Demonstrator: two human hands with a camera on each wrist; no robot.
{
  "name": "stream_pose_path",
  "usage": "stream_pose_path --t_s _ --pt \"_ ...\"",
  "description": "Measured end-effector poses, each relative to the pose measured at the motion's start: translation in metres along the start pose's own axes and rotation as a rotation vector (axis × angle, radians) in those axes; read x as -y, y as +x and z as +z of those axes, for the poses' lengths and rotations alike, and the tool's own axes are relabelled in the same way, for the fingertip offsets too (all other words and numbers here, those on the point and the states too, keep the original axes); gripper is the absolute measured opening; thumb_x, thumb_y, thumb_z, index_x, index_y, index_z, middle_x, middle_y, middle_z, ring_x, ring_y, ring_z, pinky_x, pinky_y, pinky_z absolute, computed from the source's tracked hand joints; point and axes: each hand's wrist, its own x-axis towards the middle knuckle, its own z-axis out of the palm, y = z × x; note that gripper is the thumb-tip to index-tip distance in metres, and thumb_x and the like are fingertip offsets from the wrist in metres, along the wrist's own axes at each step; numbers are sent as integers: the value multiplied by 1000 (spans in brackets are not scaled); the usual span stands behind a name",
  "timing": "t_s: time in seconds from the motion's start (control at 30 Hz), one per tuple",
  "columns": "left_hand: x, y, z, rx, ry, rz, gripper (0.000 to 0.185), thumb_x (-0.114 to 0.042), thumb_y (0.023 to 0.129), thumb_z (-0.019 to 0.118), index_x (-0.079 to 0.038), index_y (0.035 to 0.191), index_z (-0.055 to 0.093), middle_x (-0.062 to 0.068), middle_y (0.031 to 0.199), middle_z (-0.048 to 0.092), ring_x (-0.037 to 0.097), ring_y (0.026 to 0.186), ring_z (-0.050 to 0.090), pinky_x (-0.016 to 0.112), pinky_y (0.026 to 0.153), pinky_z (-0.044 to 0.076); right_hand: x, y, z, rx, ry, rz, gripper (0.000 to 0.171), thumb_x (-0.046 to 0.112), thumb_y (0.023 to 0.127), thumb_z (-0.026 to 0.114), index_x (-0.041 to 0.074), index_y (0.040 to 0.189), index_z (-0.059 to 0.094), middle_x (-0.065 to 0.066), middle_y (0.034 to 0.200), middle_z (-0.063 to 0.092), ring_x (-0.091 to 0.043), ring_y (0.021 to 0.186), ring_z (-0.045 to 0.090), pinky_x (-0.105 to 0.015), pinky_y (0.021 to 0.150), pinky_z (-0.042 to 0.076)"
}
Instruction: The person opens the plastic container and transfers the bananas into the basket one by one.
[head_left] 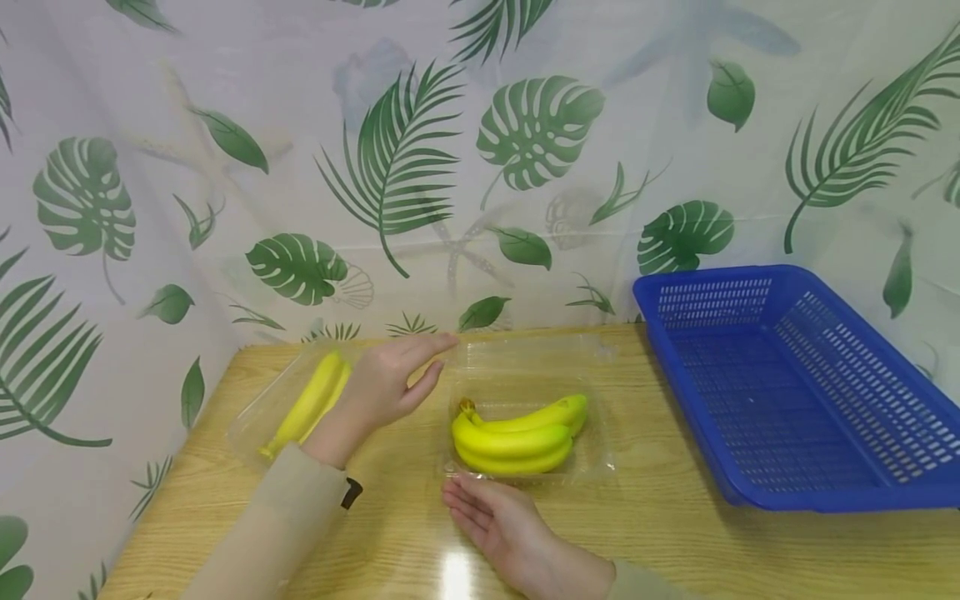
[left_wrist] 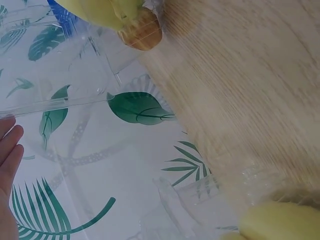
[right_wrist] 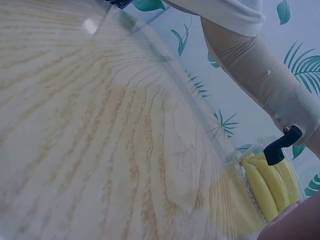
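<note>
Between your two hands sits a clear plastic clamshell box [head_left: 525, 400] with its lid standing open toward the back, and inside it lies a bunch of yellow bananas [head_left: 517, 435], stems pointing left. Your right hand [head_left: 502, 521] lies palm-up on the table [head_left: 675, 533] just in front of the box, fingers straight and relaxed, their tips near its front edge and gripping nothing. Your left hand [head_left: 390, 382] hovers at the box's left side, fingers stretched out together toward the lid's left edge; whether they touch the plastic you cannot tell from the head view. Behind that left wrist rests a second clear box [head_left: 277, 408] holding more yellow bananas [head_left: 311, 402], lying at a slant near the table's left back corner. Over on the right, a blue perforated plastic basket [head_left: 795, 392] stands well apart from the bananas. At the back and sides hangs a pale curtain printed with green leaves [head_left: 390, 167].
</note>
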Motion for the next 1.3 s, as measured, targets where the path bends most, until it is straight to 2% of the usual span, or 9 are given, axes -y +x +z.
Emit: stream_pose_path --t_s 0.23,0.5,0.83,1.0,1.3 --pt "4 5 1 -4 -14 -30 33 -6 92 69 -1 125 74 16 118 80 33 106 79 45 92 67 1 0 1 -8 1 5 27 17 105 66 1 127 66 1 104 78 -9 99 75 -25 102 61" --pt "7 10 2 38 -37 -86 32 -7 97 65 -2 127 73 14 121 80 32 107 79 44 94 66 2 0 1 -6 -3 3 27 17 105 65 1 128 66 0 104 78 -9 99 75 -24 100 62" --pt "10 17 3 64 -114 -162 31 -8 102 60 -2 129 72 14 123 80 31 110 78 44 97 65 2 0 1 -8 4 2 27 17 105 66 1 127 67 0 104 79 -9 99 76 -23 99 62" --pt "11 20 3 104 -135 -218 31 -10 104 58 -2 131 71 14 128 78 31 117 76 45 103 63 1 0 1 -4 3 1 26 16 105 66 1 126 67 0 104 79 -10 99 76 -23 99 62" --pt "16 22 6 163 -215 -358 34 -14 109 53 -5 137 69 13 135 75 32 125 72 48 111 58 0 0 0 -1 18 9 24 15 105 66 3 125 69 0 104 79 -10 100 76 -23 98 62"
